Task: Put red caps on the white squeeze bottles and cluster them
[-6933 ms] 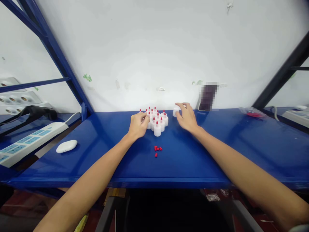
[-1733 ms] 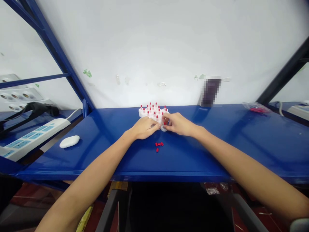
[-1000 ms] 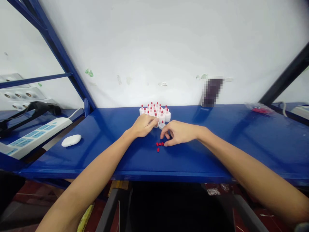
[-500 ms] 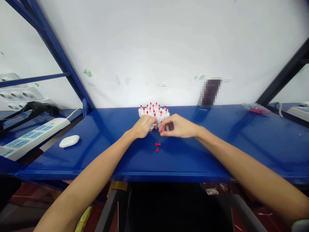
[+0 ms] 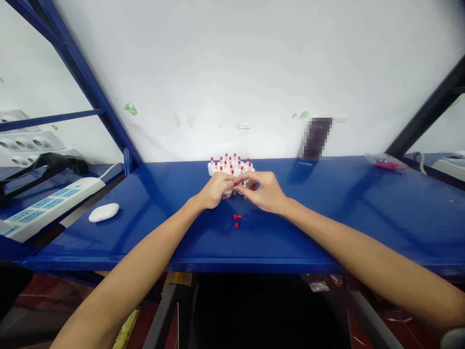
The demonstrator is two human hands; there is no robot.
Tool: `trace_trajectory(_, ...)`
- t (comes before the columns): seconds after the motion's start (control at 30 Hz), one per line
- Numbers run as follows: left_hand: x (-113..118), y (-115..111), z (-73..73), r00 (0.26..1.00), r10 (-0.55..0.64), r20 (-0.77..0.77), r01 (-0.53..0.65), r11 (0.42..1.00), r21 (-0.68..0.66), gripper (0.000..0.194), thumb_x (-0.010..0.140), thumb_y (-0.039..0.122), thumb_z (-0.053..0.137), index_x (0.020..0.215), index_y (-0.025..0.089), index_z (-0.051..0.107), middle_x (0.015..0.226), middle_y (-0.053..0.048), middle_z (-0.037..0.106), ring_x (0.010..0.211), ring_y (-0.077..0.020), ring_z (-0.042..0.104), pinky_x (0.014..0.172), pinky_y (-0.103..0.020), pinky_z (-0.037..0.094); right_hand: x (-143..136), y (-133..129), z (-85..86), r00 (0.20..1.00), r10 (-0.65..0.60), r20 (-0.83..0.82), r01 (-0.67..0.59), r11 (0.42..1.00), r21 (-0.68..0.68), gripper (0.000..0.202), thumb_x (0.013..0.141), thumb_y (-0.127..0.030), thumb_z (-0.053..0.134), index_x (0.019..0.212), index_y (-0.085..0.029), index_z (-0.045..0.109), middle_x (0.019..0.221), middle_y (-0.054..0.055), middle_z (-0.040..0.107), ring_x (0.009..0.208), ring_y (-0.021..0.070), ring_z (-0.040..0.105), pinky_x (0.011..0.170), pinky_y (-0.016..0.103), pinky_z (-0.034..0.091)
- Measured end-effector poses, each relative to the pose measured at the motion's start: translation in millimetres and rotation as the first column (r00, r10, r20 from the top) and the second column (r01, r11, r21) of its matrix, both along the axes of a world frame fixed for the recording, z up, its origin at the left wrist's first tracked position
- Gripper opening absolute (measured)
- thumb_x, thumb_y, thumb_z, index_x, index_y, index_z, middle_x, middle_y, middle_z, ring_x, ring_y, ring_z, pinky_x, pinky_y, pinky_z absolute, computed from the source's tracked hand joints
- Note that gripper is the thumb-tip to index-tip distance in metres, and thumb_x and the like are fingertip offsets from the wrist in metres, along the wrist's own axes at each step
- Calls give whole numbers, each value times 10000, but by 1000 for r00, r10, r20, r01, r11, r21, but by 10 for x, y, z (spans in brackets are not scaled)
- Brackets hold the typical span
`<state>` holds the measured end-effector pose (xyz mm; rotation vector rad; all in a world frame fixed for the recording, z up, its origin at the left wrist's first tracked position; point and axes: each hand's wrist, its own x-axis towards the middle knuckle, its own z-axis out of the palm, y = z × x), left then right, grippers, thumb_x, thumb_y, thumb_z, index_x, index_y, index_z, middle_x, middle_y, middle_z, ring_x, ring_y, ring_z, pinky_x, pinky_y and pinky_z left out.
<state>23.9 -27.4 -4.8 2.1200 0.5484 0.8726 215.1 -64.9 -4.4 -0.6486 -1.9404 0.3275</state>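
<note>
My left hand (image 5: 215,190) is closed around a white bottle (image 5: 228,192), mostly hidden by the fingers. My right hand (image 5: 262,190) pinches a small red cap (image 5: 235,184) at the top of that bottle, its fingertips meeting those of my left hand. Just behind both hands stands a cluster of several white bottles (image 5: 214,169) with red caps, upright and close together. Several loose red caps (image 5: 236,225) lie on the blue table (image 5: 174,237) in front of my hands.
On the left are a white rounded case (image 5: 103,212), a white power strip (image 5: 54,206) and a black strap (image 5: 47,167). A pixelated dark object (image 5: 317,139) leans on the wall. A plastic bag with red pieces (image 5: 387,164) lies at the back right.
My right hand has moved left and slightly up with the red cap, bringing it to the bottle in my left hand. The loose caps lie as before.
</note>
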Motion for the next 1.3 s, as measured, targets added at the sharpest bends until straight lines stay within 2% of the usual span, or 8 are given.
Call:
trace_trajectory(0.2,4,3,8,1000,13,-8,-12,998,58,401,867,441,409,622,151,539,509,6,492,452,-91,435,458,-221,352,-24,-25,0,998,0,-60,-3,999,-42,78,847,-252,722,871,-178,722,792,14,753,529,99,606,547,246,493)
trace_trajectory(0.4,7,-39,46,997,69,-26,-66,994,85,536,932,544,390,559,166,468,482,8,459,452,-87,408,460,-228,326,-46,-17,-30,996,9,-93,-13,999,-45,117,838,-289,741,860,-176,724,784,13,753,513,95,593,540,247,496)
trace_trajectory(0.57,7,-45,65,996,75,-53,-66,987,145,560,944,556,382,549,167,461,482,6,458,465,-93,424,480,-235,329,-74,-24,-54,996,-53,-70,53,999,-1,138,859,-329,719,850,-191,725,763,8,751,519,98,588,542,249,496)
trace_trajectory(0.77,-9,-31,75,993,82,-80,-64,975,211,524,930,541,355,592,163,491,494,2,474,481,-102,428,500,-241,330,-99,-58,-43,992,-97,-84,96,995,-19,82,868,-272,688,861,-195,716,788,15,753,529,106,603,548,247,496)
trace_trajectory(0.97,-7,-35,71,985,119,-127,-70,939,338,491,912,497,416,557,160,452,486,19,426,487,-89,364,509,-252,284,-92,-35,-44,998,-48,-29,47,999,-24,38,841,-197,672,843,-197,711,769,-17,735,502,79,558,550,228,472)
trace_trajectory(1.1,-17,-15,91,992,124,-38,-110,958,263,379,849,411,459,566,160,477,476,17,447,470,-94,391,491,-248,294,-68,-4,-45,997,-63,-43,60,997,-51,219,793,-270,757,1001,-209,724,814,-13,731,495,74,529,540,236,471)
trace_trajectory(1.2,-17,-5,120,989,136,59,-144,976,164,316,794,371,466,558,162,490,457,10,459,442,-100,414,470,-243,312,-34,9,-43,989,-116,-96,112,993,-50,276,756,-316,792,1000,-210,718,756,-18,712,478,80,515,513,241,464)
trace_trajectory(1.3,-4,-1,116,973,160,164,-179,978,108,266,779,384,485,620,171,486,461,25,451,416,-94,400,450,-235,314,9,-8,-38,977,-171,-131,176,984,31,296,728,-343,789,977,-208,703,727,-17,699,478,96,538,505,255,474)
